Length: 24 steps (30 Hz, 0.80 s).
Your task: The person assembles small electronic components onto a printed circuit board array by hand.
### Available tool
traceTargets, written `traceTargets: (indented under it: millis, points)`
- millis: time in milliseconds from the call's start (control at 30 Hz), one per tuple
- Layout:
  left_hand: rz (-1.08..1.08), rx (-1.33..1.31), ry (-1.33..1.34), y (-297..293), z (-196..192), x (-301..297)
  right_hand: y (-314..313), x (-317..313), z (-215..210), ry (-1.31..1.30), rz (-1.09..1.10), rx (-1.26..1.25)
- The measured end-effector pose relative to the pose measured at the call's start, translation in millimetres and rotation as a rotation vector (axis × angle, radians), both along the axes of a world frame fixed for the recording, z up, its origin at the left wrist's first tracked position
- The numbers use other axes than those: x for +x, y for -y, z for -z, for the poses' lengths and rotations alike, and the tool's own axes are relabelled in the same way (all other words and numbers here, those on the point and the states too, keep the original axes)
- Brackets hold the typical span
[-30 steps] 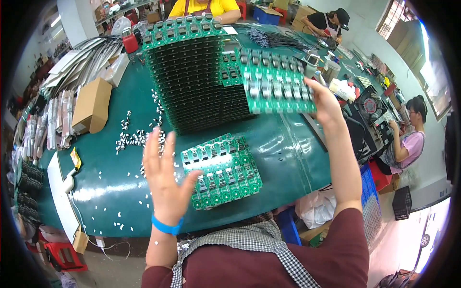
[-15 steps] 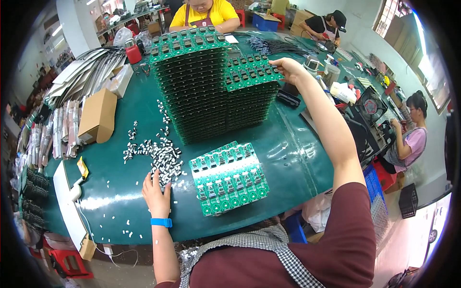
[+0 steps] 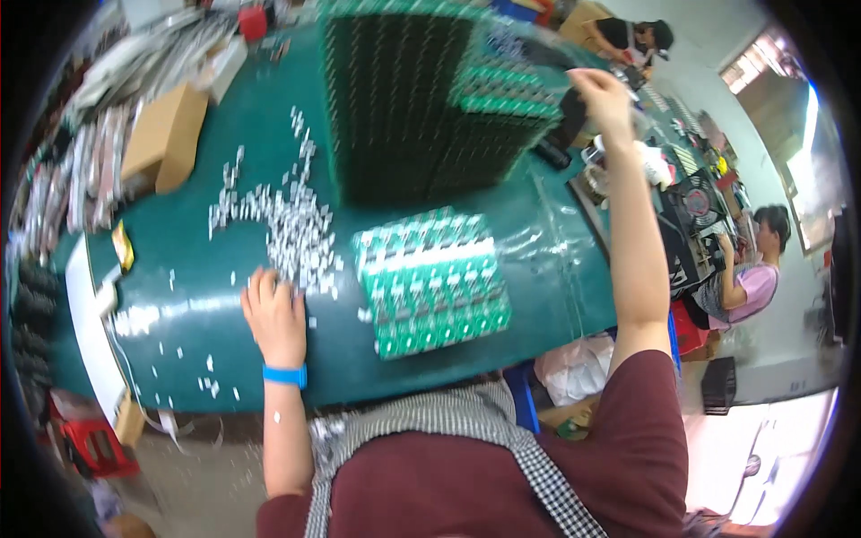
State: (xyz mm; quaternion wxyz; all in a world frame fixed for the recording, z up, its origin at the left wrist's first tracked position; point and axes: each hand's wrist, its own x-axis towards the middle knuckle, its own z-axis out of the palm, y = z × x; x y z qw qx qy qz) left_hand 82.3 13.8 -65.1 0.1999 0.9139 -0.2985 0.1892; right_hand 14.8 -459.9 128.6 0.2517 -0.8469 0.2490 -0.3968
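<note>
My left hand (image 3: 276,314) rests on the green table at the near edge of a heap of small white parts (image 3: 300,235), fingers slightly spread and touching the closest ones. My right hand (image 3: 603,97) is raised at the far right, just beyond the shorter stack of green circuit boards (image 3: 507,94). Motion blurs its fingers, so whether they hold anything cannot be made out. Left of that stack rises a taller circuit board stack (image 3: 395,99), its top partly cut off. Between my arms lies a low pile of green circuit boards (image 3: 435,300) carrying rows of components.
A brown cardboard box (image 3: 166,134) and bundled flat strips (image 3: 85,184) line the left side. A white board (image 3: 92,332) with a cable lies at the table's left edge. Black equipment with a fan (image 3: 698,199) stands at right, near a seated co-worker (image 3: 762,255).
My right hand has left the corner of the shorter board stack and swung right. The whole view has tipped, so the stacks sit higher in it. My left hand stays by the white parts.
</note>
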Motion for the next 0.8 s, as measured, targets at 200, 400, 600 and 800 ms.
traceTargets:
  millis: [200, 400, 600, 800]
  points:
    - [-0.020, -0.035, -0.062, -2, -19, -6, -122, -68, 13, -0.035, -0.275, 0.277]
    - [0.035, -0.654, -0.628, -15, -33, -19, -193, -108, 83, -0.178, -0.268, 0.245]
    - [0.666, -0.769, -0.973, 14, -65, -58, -227, -116, 109, -0.247, -0.326, 0.381]
    - [0.643, -0.786, -0.979, 29, -62, -62, -221, -106, 111, -0.237, -0.335, 0.499]
